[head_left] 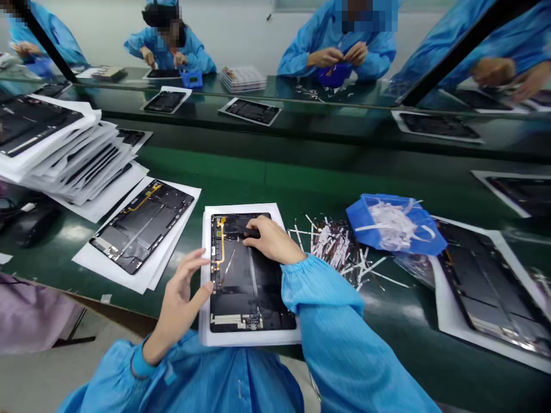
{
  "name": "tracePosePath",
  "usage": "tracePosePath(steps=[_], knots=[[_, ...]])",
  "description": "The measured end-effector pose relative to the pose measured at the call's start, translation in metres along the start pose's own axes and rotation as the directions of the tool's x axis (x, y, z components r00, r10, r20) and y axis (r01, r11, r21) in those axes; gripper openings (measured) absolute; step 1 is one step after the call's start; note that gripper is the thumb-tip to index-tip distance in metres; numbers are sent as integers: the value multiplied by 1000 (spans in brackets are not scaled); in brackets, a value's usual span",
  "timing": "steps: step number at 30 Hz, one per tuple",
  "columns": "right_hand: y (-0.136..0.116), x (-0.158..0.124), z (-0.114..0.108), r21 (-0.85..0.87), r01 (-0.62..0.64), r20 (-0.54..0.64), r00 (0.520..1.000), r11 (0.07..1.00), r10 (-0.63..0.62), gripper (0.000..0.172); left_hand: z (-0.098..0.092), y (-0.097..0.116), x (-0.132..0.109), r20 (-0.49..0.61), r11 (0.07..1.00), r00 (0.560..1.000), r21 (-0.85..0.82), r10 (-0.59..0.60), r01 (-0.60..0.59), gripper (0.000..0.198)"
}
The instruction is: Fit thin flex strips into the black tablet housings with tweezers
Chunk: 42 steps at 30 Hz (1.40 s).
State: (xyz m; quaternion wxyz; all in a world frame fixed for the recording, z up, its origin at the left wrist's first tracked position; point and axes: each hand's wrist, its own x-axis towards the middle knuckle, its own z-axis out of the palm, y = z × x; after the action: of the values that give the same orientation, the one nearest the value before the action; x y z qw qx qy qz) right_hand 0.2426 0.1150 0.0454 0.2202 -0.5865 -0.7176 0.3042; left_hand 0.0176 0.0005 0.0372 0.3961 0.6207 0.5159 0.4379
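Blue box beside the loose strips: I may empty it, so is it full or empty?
Not empty: the blue box holds a heap of white strips reaching its rim. How full underneath, I cannot tell.

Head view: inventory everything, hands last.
Table: one, green, across view
Centre panel: one, black, on white sheets
Pile: one, black and white, far left
Left panel: one, black, beside pile
Other panels: several, black, right and top
Bin: one, blue, right side
Strips: many, mostly white, in and beside bin
Mouse: one, black, left edge
Co-workers: four, blue-clad, top
Held item: one, black, over centre panel
Left hand: one, blue-sleeved, at centre panel
Right hand: one, blue-sleeved, around held item
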Motion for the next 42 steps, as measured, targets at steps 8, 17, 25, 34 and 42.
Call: tracePosePath(steps=[8,17,25,34,42], knots=[[-45,-105,-12,267,248,-244,952,931,-183,27,39,57,-54,246,898,921,-252,-301,361,23],[-41,-238,24,226,545,-416,803,807,-426,21,55,83,-84,517,473,693,-506,-503,721,39],[-49,-252,29,191,455,-485,814,870,-319,23,50,60,-89,292,832,895,-353,-337,428,39],[-43,-234,29,241,480,-436,830,843,-348,28,40,74,-106,288,947,944,-223,-162,231,14],[-41,-229,23,49,463,-408,818,885,-405,28,38,65,-90,270,999,962,-4,40,-41,15]])
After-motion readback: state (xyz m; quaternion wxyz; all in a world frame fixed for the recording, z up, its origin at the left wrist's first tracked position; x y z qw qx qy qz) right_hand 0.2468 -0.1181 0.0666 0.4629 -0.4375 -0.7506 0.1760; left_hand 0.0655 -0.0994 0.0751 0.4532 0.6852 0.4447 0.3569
